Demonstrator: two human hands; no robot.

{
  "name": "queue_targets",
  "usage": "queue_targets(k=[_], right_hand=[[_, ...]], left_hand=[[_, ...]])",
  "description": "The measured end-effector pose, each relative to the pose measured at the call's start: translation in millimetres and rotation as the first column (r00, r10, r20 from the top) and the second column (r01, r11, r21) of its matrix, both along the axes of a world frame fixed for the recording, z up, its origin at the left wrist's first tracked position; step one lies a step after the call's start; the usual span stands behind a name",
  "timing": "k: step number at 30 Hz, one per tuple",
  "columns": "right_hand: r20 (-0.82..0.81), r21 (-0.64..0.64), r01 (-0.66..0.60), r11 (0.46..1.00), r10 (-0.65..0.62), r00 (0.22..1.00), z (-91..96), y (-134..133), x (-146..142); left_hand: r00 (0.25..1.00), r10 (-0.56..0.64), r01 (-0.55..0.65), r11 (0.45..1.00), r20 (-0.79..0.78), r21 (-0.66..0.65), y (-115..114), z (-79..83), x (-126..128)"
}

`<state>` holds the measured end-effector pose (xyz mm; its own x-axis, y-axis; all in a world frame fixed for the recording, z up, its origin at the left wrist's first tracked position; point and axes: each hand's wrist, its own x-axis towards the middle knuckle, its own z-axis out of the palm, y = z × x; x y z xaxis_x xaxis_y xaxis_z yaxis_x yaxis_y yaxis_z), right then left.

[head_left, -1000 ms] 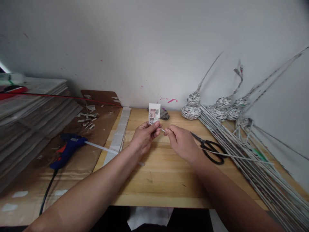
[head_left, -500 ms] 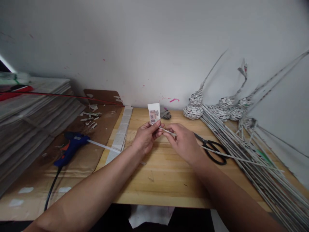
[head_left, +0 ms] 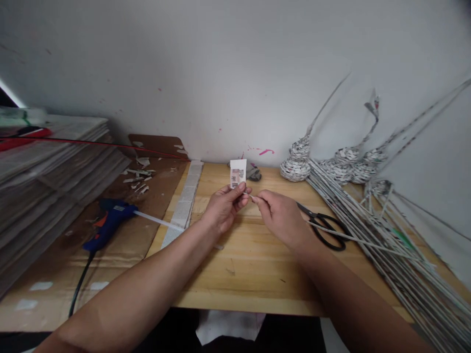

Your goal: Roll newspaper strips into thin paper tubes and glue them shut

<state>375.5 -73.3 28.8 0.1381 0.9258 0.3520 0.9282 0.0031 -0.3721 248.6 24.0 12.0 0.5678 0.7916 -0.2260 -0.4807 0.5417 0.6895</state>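
Over the middle of the wooden table, my left hand point(head_left: 227, 208) pinches a printed newspaper strip point(head_left: 238, 172) between thumb and fingers. The strip's flat end stands up above the thumb. From there the paper narrows into a thin rolled paper tube point(head_left: 249, 196), which my right hand point(head_left: 277, 213) grips with its fingers closed. The tube reappears past the right wrist and slants to the right across the handles of black scissors point(head_left: 327, 230). Part of the tube is hidden behind my right hand.
A blue glue gun point(head_left: 110, 220) with a glue stick lies on cardboard point(head_left: 128, 255) at left. Stacked newspapers point(head_left: 55, 166) stand behind it, near flat paper strips point(head_left: 184, 201). Woven paper gourd shapes point(head_left: 295, 162) and a bundle of paper tubes point(head_left: 379, 245) occupy the right.
The flat end of the newspaper strip has turned slightly and shows narrower. My right fingers have closed further round the tube, covering more of it. My left hand has barely moved.
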Motion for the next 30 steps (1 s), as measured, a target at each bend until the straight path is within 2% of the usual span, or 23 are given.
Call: queue_targets(k=[3,8,13,18,24,30], right_hand=[[-0.011,-0.011,0.015,1.000,-0.015,1.000,-0.4,0.1,-1.2],[-0.044,0.069,-0.012,0.998,0.015,0.999,-1.5,0.9,-2.2],[0.025,-0.014,-0.010,1.000,0.011,1.000,-3.0,1.7,-0.8],[-0.032,0.053,-0.018,0.998,0.019,0.999,-3.8,1.2,0.0],[-0.020,-0.035,0.005,0.999,-0.005,1.000,-0.9,1.4,-2.0],[-0.065,0.068,-0.034,0.997,0.038,0.997,-1.7,1.1,-1.4]], left_hand=[[1.000,0.002,-0.002,1.000,-0.002,-0.001,-0.7,0.7,0.7],[1.000,0.005,-0.005,1.000,-0.012,-0.005,-2.5,3.5,1.1],[1.000,0.028,-0.028,0.999,-0.008,-0.021,-1.9,4.0,0.8],[0.999,0.033,-0.033,0.999,-0.007,-0.029,-1.5,4.1,1.1],[1.000,0.021,-0.022,0.999,-0.020,-0.029,-2.9,4.3,1.4],[1.000,0.022,-0.022,0.999,-0.006,-0.025,-1.5,3.6,0.8]])
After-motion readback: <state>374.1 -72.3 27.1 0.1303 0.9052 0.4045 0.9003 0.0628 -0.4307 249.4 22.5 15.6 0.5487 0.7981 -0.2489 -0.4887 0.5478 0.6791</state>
